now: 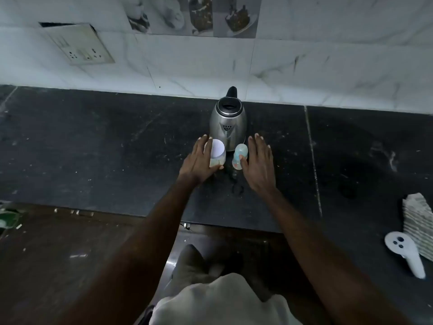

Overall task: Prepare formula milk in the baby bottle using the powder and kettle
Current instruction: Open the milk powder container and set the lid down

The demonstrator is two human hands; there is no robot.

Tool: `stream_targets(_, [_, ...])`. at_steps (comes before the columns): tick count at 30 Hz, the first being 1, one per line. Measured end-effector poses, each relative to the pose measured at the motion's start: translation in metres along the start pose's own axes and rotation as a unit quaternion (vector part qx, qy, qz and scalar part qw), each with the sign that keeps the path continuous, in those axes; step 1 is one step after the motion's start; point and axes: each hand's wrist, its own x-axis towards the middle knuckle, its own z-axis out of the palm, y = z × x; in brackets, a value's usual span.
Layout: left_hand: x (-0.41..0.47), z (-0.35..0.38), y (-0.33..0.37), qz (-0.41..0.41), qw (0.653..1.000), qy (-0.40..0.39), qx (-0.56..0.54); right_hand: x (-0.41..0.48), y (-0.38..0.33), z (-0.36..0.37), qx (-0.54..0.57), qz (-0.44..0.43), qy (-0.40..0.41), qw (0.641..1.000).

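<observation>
**Steel kettle, plastic bottle, powder tub: handling notes**

Steel kettle (228, 124) stands at the back of the dark stone counter (93, 148), close to the tiled wall (210, 66), spout facing the person, black handle on the far side. Just in front of it stand two small items: a white-lidded powder tub (217, 154) to the left and a pale, translucent baby bottle (239, 157) to the right, upright, near each other but apart.

Left hand (199, 160): fingers extended, lying along the tub's left side, thumb near its base. Contact looks light; a closed grip is not evident. Right hand (259, 164): flat and spread, thumb touching or just beside the bottle; nothing held.

Judgement on handling:
- Bottle: light, thin plastic, narrow base, so likely to tip. Take it around the middle of the body with a full wrap.
- Tub: light, rigid, probably smooth-walled; hold the wall while the lid is lifted. Whether the lid is loose cannot be told.
- Kettle: heaviest item, possibly hot on the steel shell. Take only by the black handle; water level unknown.

Step judged: start of task, nothing opened.
</observation>
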Motion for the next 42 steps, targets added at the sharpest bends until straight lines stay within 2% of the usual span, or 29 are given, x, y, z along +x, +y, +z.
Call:
stream_targets(5, [0.013,0.0,0.009,-0.045,0.998,-0.019,-0.024,-0.003,0.003,0.0,0.024,0.015,-0.03,0.999])
stream_targets(9, [0.027,0.003,0.012,-0.067,0.997,-0.032,-0.03,-0.003,0.002,-0.002,0.046,-0.002,-0.006,0.999])
stream_targets(15, [0.037,0.007,0.004,-0.075,0.993,-0.044,-0.074,0.0,-0.01,0.011,0.024,-0.15,0.066,0.986])
stream_targets(17, [0.033,0.006,-0.002,-0.07,0.994,-0.041,-0.08,-0.002,-0.017,0.016,0.04,-0.17,0.068,0.982])
stream_targets(22, [0.008,0.002,-0.019,-0.037,0.995,-0.059,-0.078,-0.015,-0.035,0.029,0.15,-0.08,-0.071,0.983])
stream_targets(28, [-0.02,0.002,-0.024,-0.005,0.995,-0.079,-0.068,-0.036,-0.042,0.037,0.147,-0.01,-0.166,0.975])
stream_targets(34, [-0.047,0.01,-0.017,0.028,0.994,-0.081,-0.073,-0.062,-0.035,0.041,0.197,0.012,-0.203,0.959])
stream_targets(42, [-0.057,0.014,-0.01,0.049,0.992,-0.068,-0.098,-0.076,-0.038,0.048,0.231,0.05,-0.196,0.952])
